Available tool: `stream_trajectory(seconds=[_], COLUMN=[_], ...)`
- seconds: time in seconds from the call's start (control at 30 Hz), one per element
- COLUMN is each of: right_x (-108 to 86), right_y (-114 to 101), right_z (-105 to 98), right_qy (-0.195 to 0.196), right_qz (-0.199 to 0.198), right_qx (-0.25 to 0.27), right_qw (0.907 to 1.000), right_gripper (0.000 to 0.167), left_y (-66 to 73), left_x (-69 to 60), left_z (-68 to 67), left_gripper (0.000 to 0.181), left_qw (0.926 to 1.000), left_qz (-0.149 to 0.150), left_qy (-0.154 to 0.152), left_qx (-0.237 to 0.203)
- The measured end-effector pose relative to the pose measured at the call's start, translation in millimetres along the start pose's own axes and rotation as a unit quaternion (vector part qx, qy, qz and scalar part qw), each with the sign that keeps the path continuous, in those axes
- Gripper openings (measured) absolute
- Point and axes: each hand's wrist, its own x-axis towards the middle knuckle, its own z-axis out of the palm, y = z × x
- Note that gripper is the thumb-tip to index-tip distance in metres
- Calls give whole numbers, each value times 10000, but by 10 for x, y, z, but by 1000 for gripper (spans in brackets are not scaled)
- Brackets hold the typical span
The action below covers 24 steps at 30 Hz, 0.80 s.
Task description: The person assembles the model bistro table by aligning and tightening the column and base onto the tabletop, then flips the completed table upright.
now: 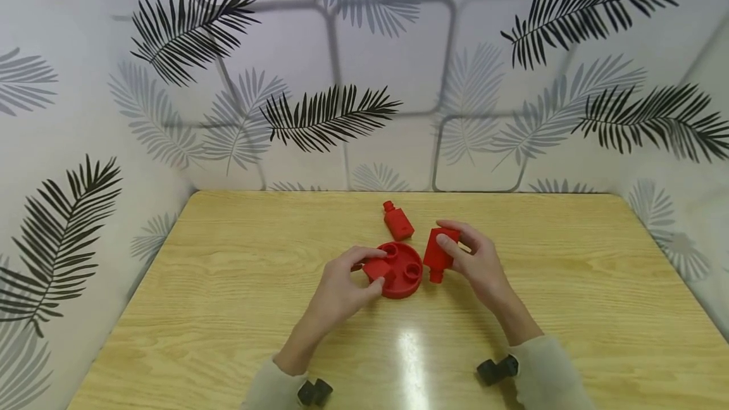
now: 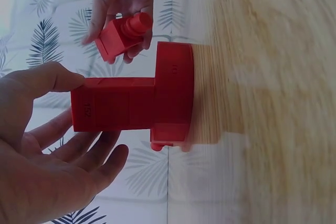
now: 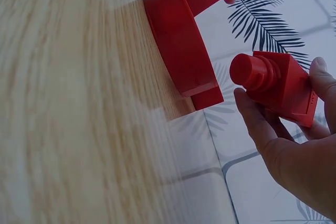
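Note:
A round red tray [image 1: 405, 288] with raised round sockets sits on the wooden table. My left hand [image 1: 340, 290] pinches a red block [image 1: 377, 269] standing at the tray's left side; in the left wrist view this block [image 2: 113, 104] rises from the tray [image 2: 175, 85]. My right hand [image 1: 480, 263] grips a second red bottle-shaped block [image 1: 441, 250] beside the tray, its neck pointing down in the head view. In the right wrist view the neck [image 3: 248, 71] of that block faces the tray [image 3: 181, 40], apart from it.
Behind the tray a third red bottle-shaped block [image 1: 399, 223] lies on its side on the table [image 1: 228, 258]. A patterned backdrop with leaf prints [image 1: 393, 138] stands at the table's back edge.

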Motion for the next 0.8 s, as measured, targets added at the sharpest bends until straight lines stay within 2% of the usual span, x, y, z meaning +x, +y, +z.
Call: stream_trajectory(seconds=[0.3, 0.63, 0.8], right_x=[-29, -124, -165], right_y=[-20, -41, 4], right_z=[30, 122, 148], right_qy=[153, 106, 98], right_qz=[-260, -905, -1091], right_qx=[186, -118, -329], right_qw=[9994, 9958, 9934], right_gripper=[45, 41, 37], left_y=[27, 9, -17], left_x=[5, 5, 17], left_z=[-46, -54, -52], left_gripper=[42, 41, 40], left_qw=[9995, 9995, 9997], left_qz=[-331, -297, -247], left_qy=[-4, -56, -13], left_qx=[9, -62, -41])
